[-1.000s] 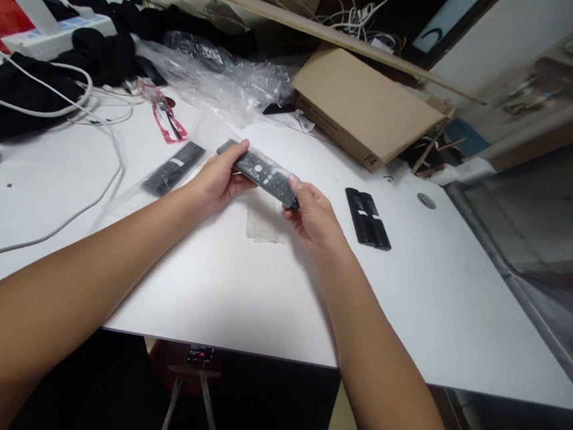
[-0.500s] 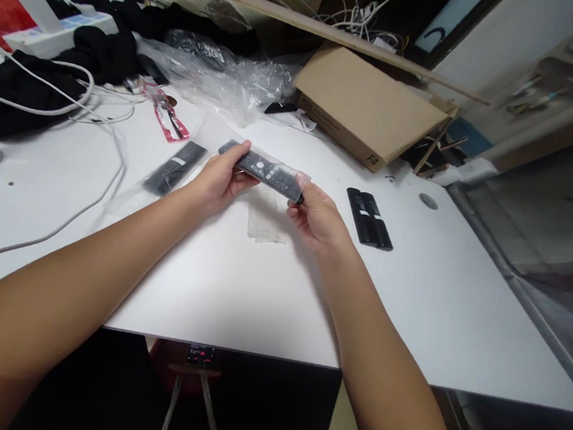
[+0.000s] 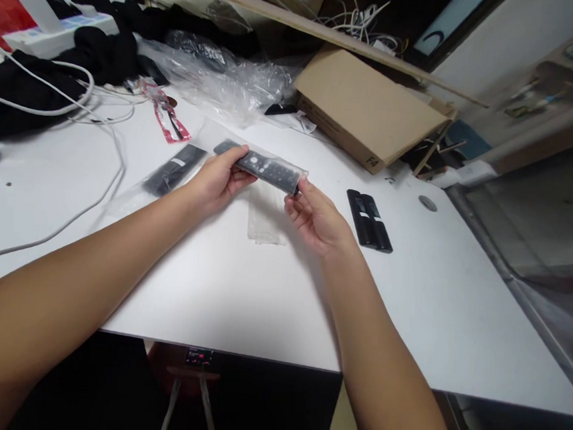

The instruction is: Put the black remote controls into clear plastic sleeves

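Note:
A black remote control (image 3: 270,168) in a clear plastic sleeve is held above the white table, its buttons facing up. My left hand (image 3: 222,177) grips its left part, thumb on top and fingers beneath. At the other end, my right hand (image 3: 316,216) pinches the sleeve's edge near the remote's tip. Below them an empty clear sleeve (image 3: 266,223) lies flat. Another bagged remote (image 3: 173,170) rests left of my left hand. To the right, two bare black remotes (image 3: 369,221) lie side by side with their backs up.
A cardboard box (image 3: 369,105) stands at the back right. Crumpled clear plastic (image 3: 228,83) lies at the back, near a red packet (image 3: 167,114). White cables (image 3: 115,140), a power strip (image 3: 64,38) and black cloth (image 3: 26,95) crowd the left. The table's front edge (image 3: 219,348) is close to me.
My right thumb has slid off the top of the remote to the sleeve's end. The remote has tilted slightly, showing more of its button face. The left hand keeps its grip.

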`<move>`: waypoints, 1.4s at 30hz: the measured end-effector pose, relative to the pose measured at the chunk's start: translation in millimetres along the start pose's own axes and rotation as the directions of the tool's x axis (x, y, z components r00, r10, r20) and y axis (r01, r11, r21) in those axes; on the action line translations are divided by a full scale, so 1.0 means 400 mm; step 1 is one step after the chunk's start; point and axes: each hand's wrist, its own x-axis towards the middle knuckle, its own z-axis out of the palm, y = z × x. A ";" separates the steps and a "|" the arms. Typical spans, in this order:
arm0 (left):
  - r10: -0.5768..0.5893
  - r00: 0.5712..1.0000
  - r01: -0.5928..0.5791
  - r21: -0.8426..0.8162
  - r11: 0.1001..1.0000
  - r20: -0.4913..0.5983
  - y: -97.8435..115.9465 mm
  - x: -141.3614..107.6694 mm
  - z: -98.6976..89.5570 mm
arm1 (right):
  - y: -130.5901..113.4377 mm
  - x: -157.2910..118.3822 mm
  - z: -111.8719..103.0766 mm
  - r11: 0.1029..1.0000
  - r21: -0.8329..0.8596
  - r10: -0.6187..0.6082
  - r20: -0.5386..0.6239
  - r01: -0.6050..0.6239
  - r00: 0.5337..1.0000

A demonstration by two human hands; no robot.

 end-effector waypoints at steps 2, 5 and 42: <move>0.007 1.000 -0.007 0.000 1.000 0.004 0.002 -0.002 0.001 | 0.005 0.003 -0.002 1.000 0.003 -0.013 -0.011 0.013 1.000; 0.001 1.000 -0.001 -0.001 1.000 0.025 0.004 -0.008 0.004 | 0.013 0.009 -0.002 0.999 0.032 -0.011 -0.034 0.012 0.999; -0.234 0.972 0.230 -0.210 0.950 0.004 0.056 -0.032 0.030 | -0.022 -0.038 0.036 0.979 -0.064 -0.189 0.084 0.194 0.978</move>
